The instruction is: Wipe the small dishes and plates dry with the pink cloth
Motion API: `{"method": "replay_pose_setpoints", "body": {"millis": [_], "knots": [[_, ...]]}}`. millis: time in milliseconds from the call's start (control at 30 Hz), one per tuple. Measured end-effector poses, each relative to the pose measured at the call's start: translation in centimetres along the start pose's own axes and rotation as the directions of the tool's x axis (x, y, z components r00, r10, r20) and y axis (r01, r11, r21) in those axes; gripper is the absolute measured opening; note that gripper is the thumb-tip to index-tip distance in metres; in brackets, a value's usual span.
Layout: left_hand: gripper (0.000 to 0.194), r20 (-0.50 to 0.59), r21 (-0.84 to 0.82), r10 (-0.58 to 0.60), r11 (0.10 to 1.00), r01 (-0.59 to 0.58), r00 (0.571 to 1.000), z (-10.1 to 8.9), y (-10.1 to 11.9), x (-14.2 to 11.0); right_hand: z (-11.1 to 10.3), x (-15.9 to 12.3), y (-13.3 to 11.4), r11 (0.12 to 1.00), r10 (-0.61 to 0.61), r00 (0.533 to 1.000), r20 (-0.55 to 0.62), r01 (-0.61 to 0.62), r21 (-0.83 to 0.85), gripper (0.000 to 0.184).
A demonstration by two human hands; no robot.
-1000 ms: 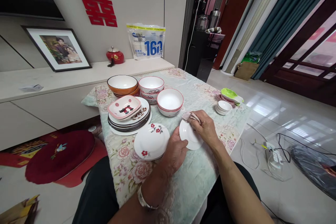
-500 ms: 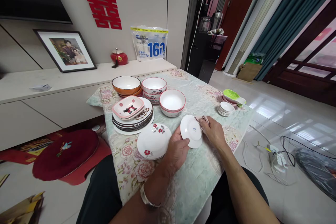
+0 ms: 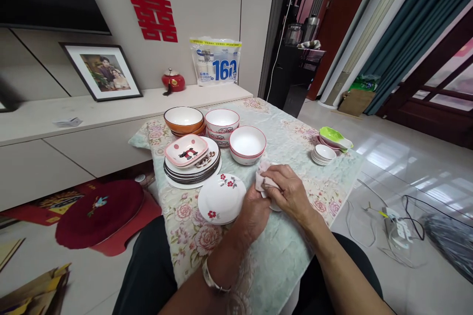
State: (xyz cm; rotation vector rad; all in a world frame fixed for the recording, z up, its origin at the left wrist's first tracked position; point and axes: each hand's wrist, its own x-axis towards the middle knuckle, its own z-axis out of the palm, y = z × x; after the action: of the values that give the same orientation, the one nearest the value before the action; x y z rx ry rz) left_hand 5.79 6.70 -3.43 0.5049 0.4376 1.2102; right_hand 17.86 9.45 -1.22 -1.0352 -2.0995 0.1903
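Observation:
My left hand point(image 3: 255, 214) grips a small white plate point(image 3: 275, 206), now mostly hidden behind the fingers. Over the plate's face my right hand point(image 3: 291, 191) presses a pale pink-white cloth point(image 3: 260, 180), its fingers closed around it. Just left of my hands lies a white plate with red flowers point(image 3: 221, 199). Behind it a stack of dark-rimmed plates point(image 3: 190, 175) carries a pink square dish point(image 3: 185, 151). Red-rimmed white bowls point(image 3: 248, 142) stand beyond my hands.
Orange bowls point(image 3: 184, 120) and more red-rimmed bowls point(image 3: 222, 120) stand farther back on the flowered tablecloth point(image 3: 273, 266). Small white dishes point(image 3: 323, 154) and a green leaf-shaped dish point(image 3: 334, 136) sit near the right edge. A red stool point(image 3: 99, 211) stands left of the table.
My right hand has moved left with the cloth, from the plate's right edge onto its face. The plate, plainly visible before, is now largely covered. The view has shifted slightly.

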Motion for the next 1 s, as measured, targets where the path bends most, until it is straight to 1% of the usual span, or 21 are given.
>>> {"method": "replay_pose_setpoints", "body": {"millis": [100, 200, 300, 433, 533, 600, 700, 767, 833, 900, 1000], "knots": [[0.066, -0.032, 0.001, 0.018, 1.0, -0.018, 0.999, -0.6, 0.0, 0.0, 0.0, -0.2, -0.3, 0.996, -0.037, 0.993, 0.115, 0.028, 0.08, 0.027], [0.063, 0.004, -0.008, 0.01, 1.0, -0.01, 1.0, -0.8, 0.2, 0.0, -0.7, -0.4, 0.0, 0.984, -0.025, 0.972, 0.233, -0.016, 0.175, 0.027], [0.058, 0.007, -0.039, -0.018, 0.999, 0.018, 1.0, -0.8, 0.3, 0.1, -1.9, -0.8, 0.5, 0.965, -0.016, 0.936, 0.353, -0.077, 0.249, 0.023], [0.049, -0.039, -0.025, -0.014, 1.0, 0.013, 0.999, -0.7, 0.3, 0.2, -3.4, -1.5, 1.2, 0.941, -0.011, 0.872, 0.49, -0.157, 0.3, 0.022], [0.049, -0.089, -0.007, -0.022, 1.0, 0.021, 0.996, -0.5, 0.2, 0.3, -4.3, -2.0, 2.1, 0.933, 0.019, 0.831, 0.556, -0.215, 0.288, 0.02], [0.053, -0.123, -0.004, -0.037, 0.999, 0.036, 0.992, -0.4, 0.2, 0.3, -4.9, -2.3, 2.9, 0.926, 0.062, 0.816, 0.575, -0.261, 0.271, 0.024], [0.057, -0.181, 0.0, -0.04, 0.999, 0.041, 0.983, -0.6, 0.0, 0.4, -5.6, -2.6, 4.4, 0.918, 0.143, 0.81, 0.568, -0.324, 0.23, 0.028], [0.059, -0.21, -0.001, -0.043, 0.999, 0.044, 0.977, -0.8, -0.1, 0.5, -5.7, -2.8, 5.3, 0.92, 0.217, 0.825, 0.521, -0.352, 0.174, 0.024], [0.061, -0.223, 0.001, -0.046, 0.999, 0.048, 0.974, -0.9, -0.2, 0.5, -5.6, -2.9, 6.2, 0.913, 0.31, 0.841, 0.444, -0.393, 0.106, 0.019], [0.062, -0.222, 0.014, -0.056, 0.998, 0.061, 0.973, -1.0, -0.2, 0.4, -5.1, -2.9, 6.8, 0.897, 0.391, 0.845, 0.364, -0.439, 0.055, 0.017], [0.064, -0.202, 0.039, -0.066, 0.996, 0.076, 0.977, -1.0, -0.2, 0.3, -4.0, -2.6, 7.0, 0.886, 0.45, 0.862, 0.232, -0.464, 0.009, 0.018]]}}
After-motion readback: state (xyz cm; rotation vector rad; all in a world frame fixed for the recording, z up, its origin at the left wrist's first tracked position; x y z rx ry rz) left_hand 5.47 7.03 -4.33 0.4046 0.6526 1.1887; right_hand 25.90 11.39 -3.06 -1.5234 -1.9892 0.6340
